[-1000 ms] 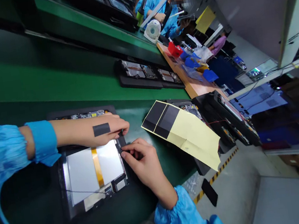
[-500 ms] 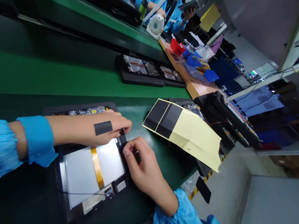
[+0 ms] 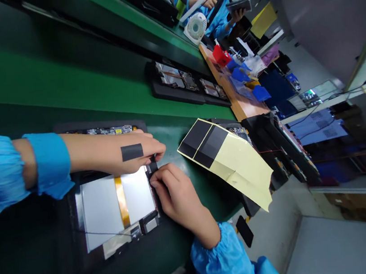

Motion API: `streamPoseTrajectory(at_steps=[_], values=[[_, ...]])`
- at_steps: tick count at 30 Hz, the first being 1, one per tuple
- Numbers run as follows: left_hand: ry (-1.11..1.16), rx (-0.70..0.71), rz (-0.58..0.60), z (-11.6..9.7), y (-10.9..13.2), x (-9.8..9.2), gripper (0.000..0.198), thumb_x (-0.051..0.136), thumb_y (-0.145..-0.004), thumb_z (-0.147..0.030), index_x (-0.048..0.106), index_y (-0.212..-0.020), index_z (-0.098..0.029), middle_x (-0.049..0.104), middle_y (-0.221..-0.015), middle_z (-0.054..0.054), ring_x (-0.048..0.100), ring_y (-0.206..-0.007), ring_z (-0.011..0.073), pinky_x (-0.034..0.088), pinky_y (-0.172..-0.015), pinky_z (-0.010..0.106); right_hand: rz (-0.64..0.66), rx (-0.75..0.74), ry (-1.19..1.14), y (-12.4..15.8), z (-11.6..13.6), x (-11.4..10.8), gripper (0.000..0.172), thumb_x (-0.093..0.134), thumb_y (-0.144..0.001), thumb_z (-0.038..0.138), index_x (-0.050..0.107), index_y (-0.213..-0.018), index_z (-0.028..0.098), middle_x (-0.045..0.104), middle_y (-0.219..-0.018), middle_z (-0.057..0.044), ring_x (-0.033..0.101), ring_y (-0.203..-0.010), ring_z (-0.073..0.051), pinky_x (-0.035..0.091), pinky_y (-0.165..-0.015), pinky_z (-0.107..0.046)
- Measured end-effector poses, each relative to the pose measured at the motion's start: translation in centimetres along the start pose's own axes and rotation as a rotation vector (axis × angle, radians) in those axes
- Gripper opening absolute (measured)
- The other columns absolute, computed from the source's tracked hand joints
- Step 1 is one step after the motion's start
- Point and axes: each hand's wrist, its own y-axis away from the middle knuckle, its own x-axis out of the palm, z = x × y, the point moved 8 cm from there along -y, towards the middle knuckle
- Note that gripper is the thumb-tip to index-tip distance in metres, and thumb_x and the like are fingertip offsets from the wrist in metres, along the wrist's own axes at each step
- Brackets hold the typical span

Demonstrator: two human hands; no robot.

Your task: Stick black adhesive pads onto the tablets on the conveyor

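Panel corner [image 3: 147, 169] under left hand [image 3: 130, 152] hidden

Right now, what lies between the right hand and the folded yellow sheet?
In the head view, only bare green conveyor belt lies between the right hand and the yellow sheet.

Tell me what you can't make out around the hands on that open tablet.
Head view, the only one:
What the left hand and right hand are working on at the edge of the tablet: their fingers cover it.
Most of the circuit board: the left hand lies over it.
Small items on the far wooden bench: too small to name.
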Motion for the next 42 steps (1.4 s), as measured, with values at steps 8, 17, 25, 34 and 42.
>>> streamPoseTrajectory(at_steps=[8, 17, 25, 34, 42], values=[[-0.014, -0.024, 0.015, 0.0, -0.2, 0.1, 0.018, 0.056, -0.097, -0.007, 0.059, -0.087, -0.022, 0.071, -0.091, 0.003, 0.056, -0.085, 0.0211, 0.036, -0.08, 0.035, 0.006, -0.042, -0.103, 0.8, -0.9, -1.0, 0.022, 0.058, -0.113, 0.021, 0.077, -0.121, 0.025, 0.077, -0.112, -0.01, 0.075, -0.103, -0.022, 0.063, -0.09, -0.035], [-0.025, -0.061, 0.041, -0.3, -0.3, 0.0, 0.02, 0.058, -0.096, -0.006, 0.058, -0.083, -0.022, 0.069, -0.088, 0.002, 0.056, -0.084, 0.0212, 0.035, -0.081, 0.035, 0.048, -0.221, 0.064, -0.5, -0.6, 0.1, 0.028, 0.044, -0.115, 0.018, 0.072, -0.112, 0.02, 0.076, -0.103, -0.013, 0.07, -0.094, -0.024, 0.06, -0.082, -0.038], [-0.007, -0.015, 0.001, -0.4, -0.5, 0.2, 0.02, 0.059, -0.094, -0.005, 0.06, -0.083, -0.021, 0.07, -0.087, 0.0, 0.057, -0.083, 0.0189, 0.033, -0.082, 0.034, 0.028, -0.324, 0.061, -0.3, -0.2, -1.5, 0.018, 0.056, -0.114, 0.018, 0.073, -0.119, 0.019, 0.078, -0.107, -0.011, 0.075, -0.097, -0.021, 0.063, -0.085, -0.033], [0.003, 0.064, -0.061, -0.3, -0.5, 0.4, 0.02, 0.055, -0.089, -0.002, 0.061, -0.084, -0.02, 0.074, -0.089, 0.0, 0.058, -0.085, 0.0177, 0.033, -0.085, 0.033, 0.099, -0.601, 0.305, -0.4, 1.4, -1.6, 0.019, 0.057, -0.112, 0.01, 0.076, -0.108, 0.012, 0.081, -0.096, -0.012, 0.071, -0.084, -0.023, 0.062, -0.072, -0.035], [-0.002, 0.004, -0.058, -0.1, -0.6, 0.1, 0.017, 0.055, -0.092, -0.01, 0.061, -0.08, -0.021, 0.068, -0.081, 0.0, 0.057, -0.078, 0.0196, 0.033, -0.082, 0.035, 0.179, -0.671, 0.351, -1.1, 1.5, -0.9, 0.023, 0.053, -0.114, 0.014, 0.075, -0.107, 0.012, 0.077, -0.096, -0.012, 0.069, -0.086, -0.023, 0.064, -0.083, -0.035]])
